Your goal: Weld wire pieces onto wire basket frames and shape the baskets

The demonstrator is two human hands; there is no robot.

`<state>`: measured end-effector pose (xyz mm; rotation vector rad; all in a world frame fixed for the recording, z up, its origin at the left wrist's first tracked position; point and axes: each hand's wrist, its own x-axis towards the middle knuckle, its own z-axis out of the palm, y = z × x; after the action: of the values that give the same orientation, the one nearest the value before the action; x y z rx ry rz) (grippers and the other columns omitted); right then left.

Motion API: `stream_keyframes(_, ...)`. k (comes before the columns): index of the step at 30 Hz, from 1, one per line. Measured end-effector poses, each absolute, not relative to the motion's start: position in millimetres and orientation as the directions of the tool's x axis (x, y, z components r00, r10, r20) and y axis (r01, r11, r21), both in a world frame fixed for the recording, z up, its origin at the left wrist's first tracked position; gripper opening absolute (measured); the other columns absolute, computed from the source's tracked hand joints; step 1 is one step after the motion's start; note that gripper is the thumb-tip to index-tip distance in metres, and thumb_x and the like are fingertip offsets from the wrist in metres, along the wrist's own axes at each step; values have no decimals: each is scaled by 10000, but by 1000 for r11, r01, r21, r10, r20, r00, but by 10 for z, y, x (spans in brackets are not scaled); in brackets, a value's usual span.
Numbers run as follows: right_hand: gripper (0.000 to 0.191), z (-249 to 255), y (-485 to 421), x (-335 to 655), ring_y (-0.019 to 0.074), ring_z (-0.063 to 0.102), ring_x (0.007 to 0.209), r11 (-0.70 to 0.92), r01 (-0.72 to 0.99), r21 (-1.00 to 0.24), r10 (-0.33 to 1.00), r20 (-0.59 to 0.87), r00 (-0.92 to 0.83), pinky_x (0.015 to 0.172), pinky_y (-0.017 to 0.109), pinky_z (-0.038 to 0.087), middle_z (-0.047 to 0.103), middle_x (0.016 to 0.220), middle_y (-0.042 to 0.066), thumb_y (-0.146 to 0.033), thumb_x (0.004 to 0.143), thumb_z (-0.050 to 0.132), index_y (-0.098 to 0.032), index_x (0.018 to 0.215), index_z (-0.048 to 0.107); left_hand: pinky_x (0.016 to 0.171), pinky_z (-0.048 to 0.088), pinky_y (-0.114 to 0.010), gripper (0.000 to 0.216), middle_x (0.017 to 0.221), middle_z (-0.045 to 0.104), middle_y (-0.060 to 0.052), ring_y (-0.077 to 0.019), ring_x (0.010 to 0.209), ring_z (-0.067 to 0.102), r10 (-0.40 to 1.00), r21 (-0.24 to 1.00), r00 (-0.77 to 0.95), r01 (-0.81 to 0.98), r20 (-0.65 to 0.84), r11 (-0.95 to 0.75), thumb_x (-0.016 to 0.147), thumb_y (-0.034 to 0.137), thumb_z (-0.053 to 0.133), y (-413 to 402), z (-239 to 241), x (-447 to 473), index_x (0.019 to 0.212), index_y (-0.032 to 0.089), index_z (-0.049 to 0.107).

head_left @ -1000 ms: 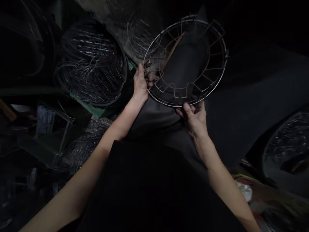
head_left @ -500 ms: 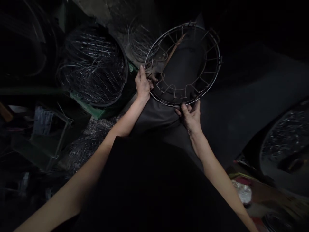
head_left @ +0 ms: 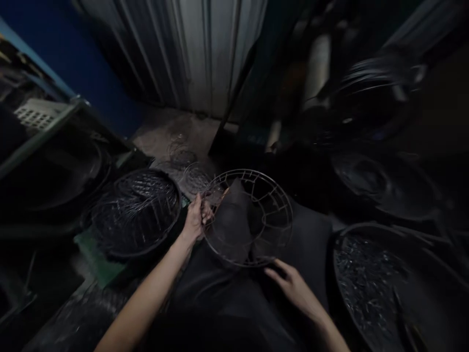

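A round wire frame (head_left: 252, 186), two rings joined by bent wire struts, rests over my dark-clothed lap. My left hand (head_left: 197, 220) is closed on its left rim. My right hand (head_left: 293, 286) lies just below the frame's near edge with its fingers spread, apart from the wire. The scene is dim and slightly blurred.
A dark tub of loose wire pieces (head_left: 137, 215) stands at my left on a green board (head_left: 97, 254). Another tub of wire bits (head_left: 384, 283) sits at my right. Corrugated metal sheeting (head_left: 183, 49) forms the back wall; a shelf frame (head_left: 40, 137) stands far left.
The camera has tilted up, bringing the wall and shelves into view. My right hand has let go of the frame's near rim. My left hand still grips the left rim.
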<state>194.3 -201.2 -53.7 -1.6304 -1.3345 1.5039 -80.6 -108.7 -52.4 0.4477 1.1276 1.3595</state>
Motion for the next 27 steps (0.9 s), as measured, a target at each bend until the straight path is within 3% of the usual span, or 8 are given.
stream_keyframes(3,361,-185,-1786,2311,284,631,962,-278,362,-890,959,-236,155,881,468,502,697,966,55,-522,721,632,-252,953,691,366,315,-173,446,393,283,83,-45,309,249,933,823,-40,-485,-358,295,729,606,611,-987,-461,-808,604,193,496)
stream_keyframes(5,379,71,-1616,2410,254,644,912,-221,344,-912,965,-154,212,793,406,542,693,972,50,-537,769,577,-255,998,684,380,333,-183,462,391,292,76,-55,324,275,943,853,33,-416,-332,315,712,624,617,-918,-430,-763,585,197,497)
stream_keyframes(9,369,366,-1396,2361,223,638,896,-129,307,-943,991,-109,81,833,374,511,697,941,44,-521,817,539,-232,971,710,406,362,-209,457,379,282,68,-76,342,301,952,903,151,-306,-267,301,726,633,594,-813,-378,-643,596,198,539)
stream_keyframes(16,423,194,-1503,2339,167,640,731,-353,39,-935,926,-356,-125,687,297,516,689,804,40,-518,768,619,-169,1000,677,324,176,-180,464,403,291,77,-56,322,237,902,943,323,-72,-287,326,722,630,596,-595,-284,-645,853,190,660)
stream_keyframes(20,367,90,-1606,2348,137,612,666,-429,80,-900,886,-437,-157,633,270,511,654,783,26,-503,737,659,-163,875,644,352,191,-166,425,436,408,36,-50,368,273,852,959,442,119,-282,256,753,610,563,-327,-206,-662,803,202,673)
stream_keyframes(23,412,44,-1610,2352,153,624,673,-489,78,-869,851,-495,-174,631,310,531,644,833,27,-569,772,586,-197,947,584,411,268,-156,406,539,531,10,-57,448,375,773,943,542,236,-329,235,774,566,566,-216,-158,-513,811,176,673)
stream_keyframes(27,386,10,-1400,2313,208,602,958,-248,336,-909,947,-300,-113,846,365,481,642,1047,45,-527,862,472,-239,1096,577,609,412,-179,399,762,617,-12,-94,673,529,622,939,717,330,-314,94,764,512,615,-201,-14,-147,854,126,655)
